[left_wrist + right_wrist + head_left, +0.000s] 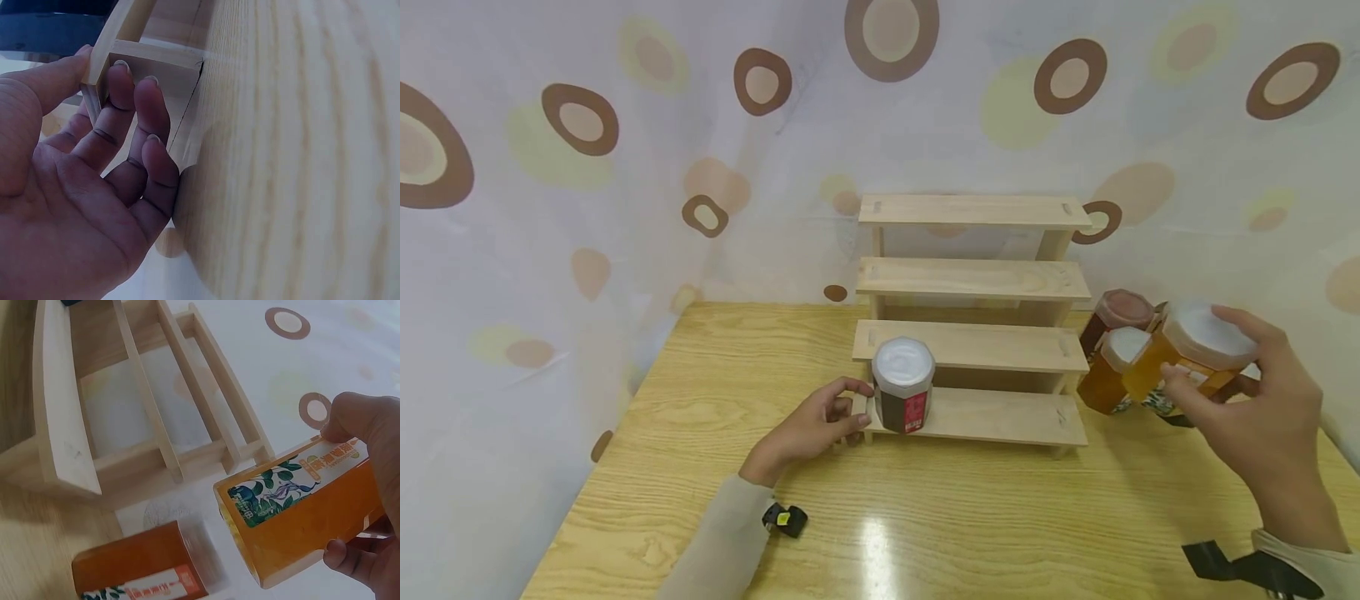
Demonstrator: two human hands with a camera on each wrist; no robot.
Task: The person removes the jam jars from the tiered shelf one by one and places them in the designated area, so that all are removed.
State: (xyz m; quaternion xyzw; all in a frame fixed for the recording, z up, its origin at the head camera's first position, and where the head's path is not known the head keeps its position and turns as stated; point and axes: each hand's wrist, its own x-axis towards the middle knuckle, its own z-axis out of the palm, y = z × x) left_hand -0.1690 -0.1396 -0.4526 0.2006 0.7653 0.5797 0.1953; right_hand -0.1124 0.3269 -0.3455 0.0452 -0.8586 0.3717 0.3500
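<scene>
A stepped wooden shelf (970, 346) stands on the table. My left hand (811, 423) grips the left end of its lowest board (103, 59), thumb on one side and fingers curled under the other. Close beside that hand, a dark jar (904, 408) with a white lid and a red label stands at the left end of the lowest board. My right hand (1262, 392) holds an amber jar (1180, 354), tilted and raised off the table at the right. The right wrist view shows the held jar's leafy label (275, 494) between thumb and fingers.
Right of the shelf stand another amber jar (1108, 379) and a dark reddish jar (1120, 312); more glass behind my right hand is partly hidden. A patterned curtain (775, 167) hangs behind the wood-grain table (715, 375).
</scene>
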